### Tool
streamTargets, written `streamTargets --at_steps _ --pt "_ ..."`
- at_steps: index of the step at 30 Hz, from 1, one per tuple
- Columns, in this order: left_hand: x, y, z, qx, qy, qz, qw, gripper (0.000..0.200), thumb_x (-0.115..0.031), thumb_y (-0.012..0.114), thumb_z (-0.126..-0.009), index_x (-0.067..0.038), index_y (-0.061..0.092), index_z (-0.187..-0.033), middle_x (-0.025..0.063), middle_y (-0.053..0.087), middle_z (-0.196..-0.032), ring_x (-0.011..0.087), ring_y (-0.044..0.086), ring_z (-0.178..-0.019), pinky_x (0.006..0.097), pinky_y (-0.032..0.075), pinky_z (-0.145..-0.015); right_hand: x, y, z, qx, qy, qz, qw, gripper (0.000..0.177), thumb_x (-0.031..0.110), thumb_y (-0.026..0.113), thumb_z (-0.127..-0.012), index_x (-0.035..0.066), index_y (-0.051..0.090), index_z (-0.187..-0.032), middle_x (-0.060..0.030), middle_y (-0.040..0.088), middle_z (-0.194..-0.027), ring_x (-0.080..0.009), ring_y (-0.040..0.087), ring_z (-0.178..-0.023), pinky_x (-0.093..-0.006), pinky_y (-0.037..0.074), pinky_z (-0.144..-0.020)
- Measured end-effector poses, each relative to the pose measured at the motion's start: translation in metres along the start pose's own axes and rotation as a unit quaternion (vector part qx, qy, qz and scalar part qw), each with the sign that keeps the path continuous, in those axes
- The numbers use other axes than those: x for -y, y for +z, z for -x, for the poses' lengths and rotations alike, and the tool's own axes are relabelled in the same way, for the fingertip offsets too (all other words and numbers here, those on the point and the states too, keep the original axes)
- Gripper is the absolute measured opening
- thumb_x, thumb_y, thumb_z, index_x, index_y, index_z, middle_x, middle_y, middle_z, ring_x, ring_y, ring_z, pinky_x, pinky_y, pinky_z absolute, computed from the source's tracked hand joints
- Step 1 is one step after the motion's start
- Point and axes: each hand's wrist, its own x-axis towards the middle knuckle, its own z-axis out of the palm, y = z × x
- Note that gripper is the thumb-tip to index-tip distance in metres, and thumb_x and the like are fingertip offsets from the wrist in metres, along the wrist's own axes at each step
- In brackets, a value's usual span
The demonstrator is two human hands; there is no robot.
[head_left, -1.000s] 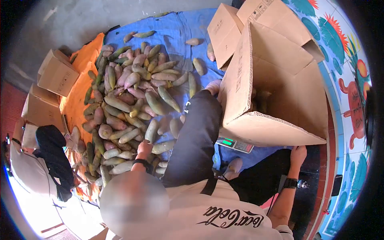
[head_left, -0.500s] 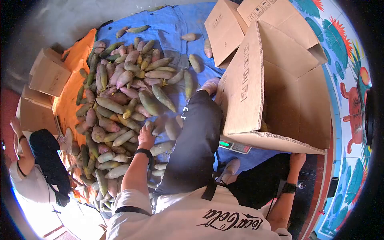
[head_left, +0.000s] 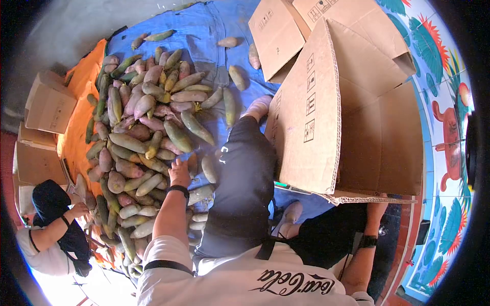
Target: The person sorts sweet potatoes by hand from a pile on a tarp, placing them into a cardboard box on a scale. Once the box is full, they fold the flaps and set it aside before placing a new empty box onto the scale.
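My left hand (head_left: 179, 173) is low over the right side of a heap of long green and pinkish radishes (head_left: 127, 142). Its fingers are spread, with a radish (head_left: 192, 164) just beside the fingertips. A paler radish (head_left: 208, 169) lies a little further right, near my leg. On my right stands a large open cardboard box (head_left: 306, 107), its mouth facing up and towards me. My right hand (head_left: 376, 208) is at the box's lower right edge; the flap hides its fingers. Part of a scale (head_left: 291, 187) with a green display shows under the box.
The heap lies on a blue tarp (head_left: 204, 30) and an orange sheet (head_left: 81, 102). More cardboard boxes (head_left: 278, 35) stand at the back right, and others (head_left: 48, 102) at the left. Another person (head_left: 48, 245) sits at the far left. A painted tile wall (head_left: 449, 143) borders the right side.
The view has shifted slightly. The large box's near flap has come lower, covering more of the scale and my right hand. The other person's hand has moved down towards the heap.
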Motion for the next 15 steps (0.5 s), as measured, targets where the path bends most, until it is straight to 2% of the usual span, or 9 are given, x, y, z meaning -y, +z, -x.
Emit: streamTargets --at_steps 1,4,5,7,8,11,13,14,15 --pt "0.001 0.002 -0.002 -0.007 0.014 -0.049 0.999 0.038 -0.012 0.052 -0.075 -0.015 0.044 -0.112 0.0112 0.043 -0.114 0.0278 0.044 -0.106 0.0434 0.041 -0.083 0.004 -0.001 -0.002 -0.013 -0.044 0.009 0.999 0.022 0.019 0.059 -0.065 0.002 0.046 -0.06 -0.0161 0.047 -0.062 -0.0357 0.047 -0.06 -0.042 0.036 -0.055" --pt "0.001 0.011 -0.001 -0.03 0.017 -0.039 0.999 0.032 -0.011 0.051 -0.077 -0.013 0.045 -0.108 0.0099 0.047 -0.105 0.027 0.048 -0.101 0.0402 0.044 -0.078 0.018 -0.015 -0.007 0.046 -0.051 0.05 0.996 0.011 0.009 0.054 -0.072 -0.001 0.055 -0.074 -0.021 0.055 -0.071 -0.0394 0.054 -0.067 -0.0414 0.043 -0.057" --pt "0.002 0.019 0.0 -0.031 0.017 -0.04 0.999 0.032 -0.011 0.051 -0.077 -0.013 0.045 -0.108 0.0099 0.047 -0.105 0.027 0.048 -0.101 0.0402 0.044 -0.078 0.016 -0.014 -0.007 0.045 -0.05 0.05 0.996 0.011 0.009 0.054 -0.072 -0.001 0.055 -0.074 -0.021 0.055 -0.071 -0.0394 0.054 -0.067 -0.0414 0.043 -0.057" --pt "0.003 0.03 0.008 -0.019 0.047 -0.045 0.998 0.032 -0.009 0.05 -0.077 -0.012 0.045 -0.109 0.0098 0.049 -0.102 0.0263 0.05 -0.097 0.0365 0.047 -0.075 0.013 -0.012 -0.007 0.103 0.027 0.09 0.99 0.011 0.01 0.052 -0.073 -0.001 0.056 -0.077 -0.0214 0.055 -0.072 -0.0402 0.054 -0.069 -0.0431 0.043 -0.059" --pt "0.002 0.03 0.015 -0.021 0.047 -0.047 0.998 0.032 -0.009 0.05 -0.077 -0.012 0.045 -0.109 0.0098 0.049 -0.102 0.0263 0.05 -0.097 0.0365 0.047 -0.075 0.015 -0.013 -0.007 0.102 0.029 0.088 0.99 0.011 0.01 0.052 -0.073 -0.001 0.056 -0.077 -0.0214 0.055 -0.072 -0.0402 0.054 -0.069 -0.0431 0.043 -0.059" --pt "-0.002 0.028 0.038 -0.045 0.057 -0.052 0.996 0.031 -0.007 0.05 -0.077 -0.012 0.047 -0.107 0.0095 0.05 -0.102 0.0265 0.05 -0.097 0.0331 0.047 -0.076 0.018 -0.011 -0.009 0.083 0.021 0.049 0.995 0.013 0.01 0.052 -0.074 -0.001 0.057 -0.079 -0.0221 0.056 -0.075 -0.0405 0.054 -0.072 -0.0442 0.044 -0.062" --pt "0.008 0.037 0.045 -0.054 0.067 -0.091 0.992 0.029 -0.008 0.051 -0.077 -0.011 0.049 -0.105 0.0093 0.05 -0.102 0.0263 0.049 -0.096 0.0327 0.046 -0.076 0.012 0.0 -0.009 -0.026 -0.016 0.018 0.999 0.018 0.017 0.06 -0.065 0.001 0.052 -0.062 -0.018 0.052 -0.06 -0.0383 0.052 -0.062 -0.0444 0.042 -0.055" --pt "0.015 0.047 0.045 -0.059 0.077 -0.125 0.987 0.026 -0.009 0.052 -0.077 -0.011 0.051 -0.103 0.0091 0.049 -0.102 0.0262 0.049 -0.096 0.0324 0.045 -0.077 0.03 -0.02 -0.014 0.097 0.0 0.077 0.992 0.013 0.01 0.052 -0.074 0.0 0.058 -0.08 -0.022 0.058 -0.083 -0.0395 0.055 -0.079 -0.0455 0.044 -0.066" --pt "0.03 0.07 0.037 -0.079 0.08 -0.109 0.988 0.023 -0.011 0.054 -0.075 -0.01 0.054 -0.098 0.0093 0.048 -0.103 0.0257 0.048 -0.094 0.0333 0.044 -0.078 0.033 -0.02 -0.013 0.086 0.014 0.059 0.994 0.014 0.011 0.052 -0.074 0.0 0.058 -0.08 -0.0218 0.058 -0.082 -0.04 0.054 -0.078 -0.0455 0.044 -0.066"
